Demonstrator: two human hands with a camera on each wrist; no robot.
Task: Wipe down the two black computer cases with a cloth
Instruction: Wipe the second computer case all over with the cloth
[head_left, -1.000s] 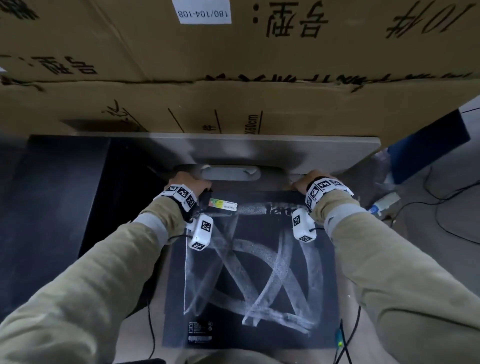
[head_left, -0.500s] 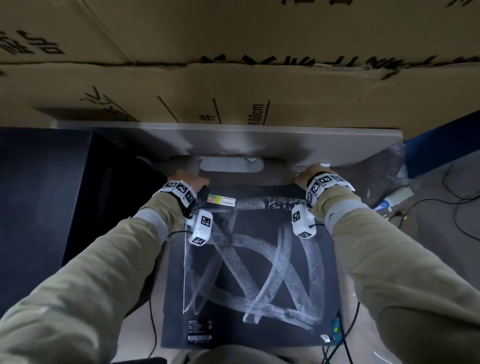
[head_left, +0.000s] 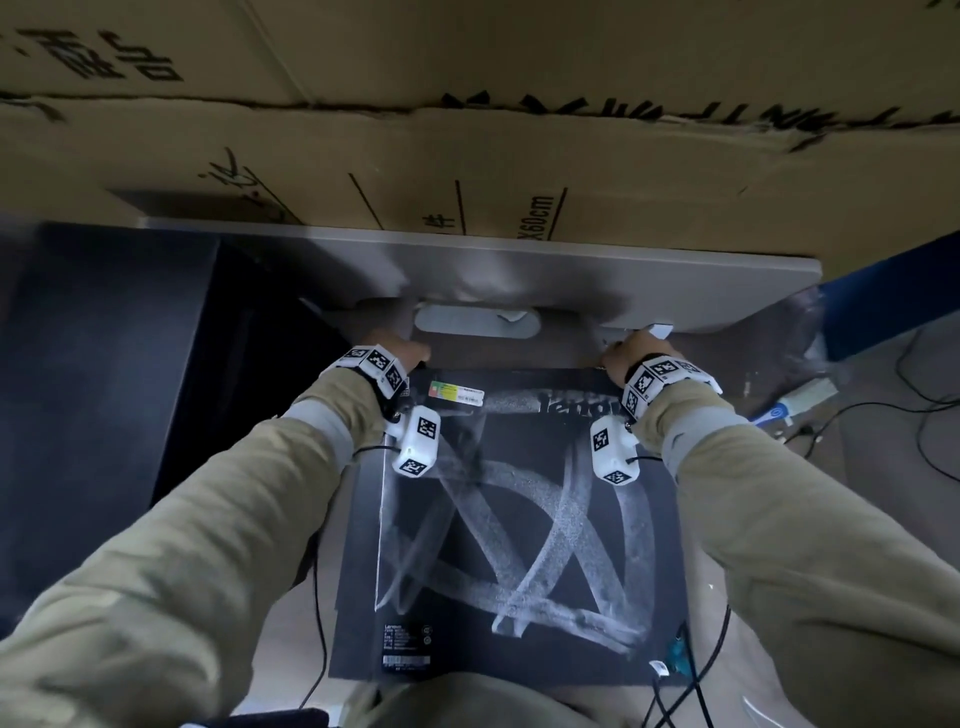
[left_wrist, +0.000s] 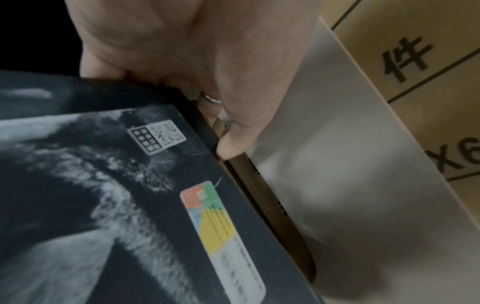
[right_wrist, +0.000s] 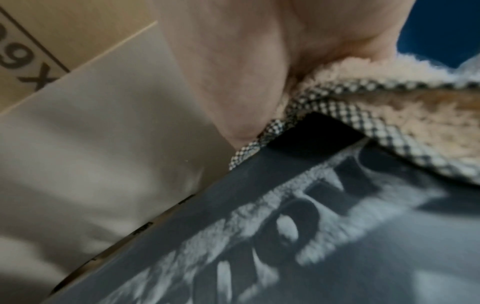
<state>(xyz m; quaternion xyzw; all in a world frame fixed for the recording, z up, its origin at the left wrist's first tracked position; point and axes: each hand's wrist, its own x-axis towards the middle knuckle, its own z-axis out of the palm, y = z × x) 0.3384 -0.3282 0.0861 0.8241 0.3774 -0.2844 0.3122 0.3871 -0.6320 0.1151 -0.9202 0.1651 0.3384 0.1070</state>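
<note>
Progress, my read: computer case (head_left: 511, 525) mid-frame streaked, not clean | left hand (head_left: 400, 353) fingers (left_wrist: 231, 142) curled on its top edge | right hand (head_left: 631, 353) clamps cloth (right_wrist: 389, 107) there | dark second case (head_left: 104, 415), left, seemingly unwiped

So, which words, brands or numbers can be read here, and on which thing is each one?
"lenovo", upside down: case, near the right hand.
"X60cm": cardboard box.
"件": same box.
Colour sticker, QR label, rating label: print too small to read.
</note>
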